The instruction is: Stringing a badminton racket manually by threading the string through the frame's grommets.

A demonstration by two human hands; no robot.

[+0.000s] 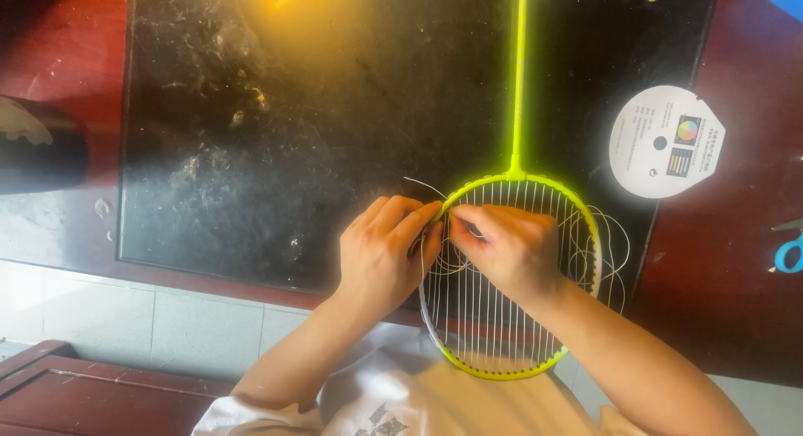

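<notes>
Neon-yellow racket frame (512, 277) overhanging the dark table (276, 127) edge, left hand (386, 250) pinching its rim, right hand (508, 245) pinching white string (464, 227), open tabletop beyond.

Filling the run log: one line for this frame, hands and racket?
left hand: grips racket frame rim | right hand: pinches white string over the head | spool disc: on dark tabletop

The racket (512, 235) is neon yellow-green, lying flat with its shaft pointing away over the dark tabletop and its head toward the person. White string (606, 252) runs in parallel lines across the head, with loose loops spilling past its right rim.
</notes>
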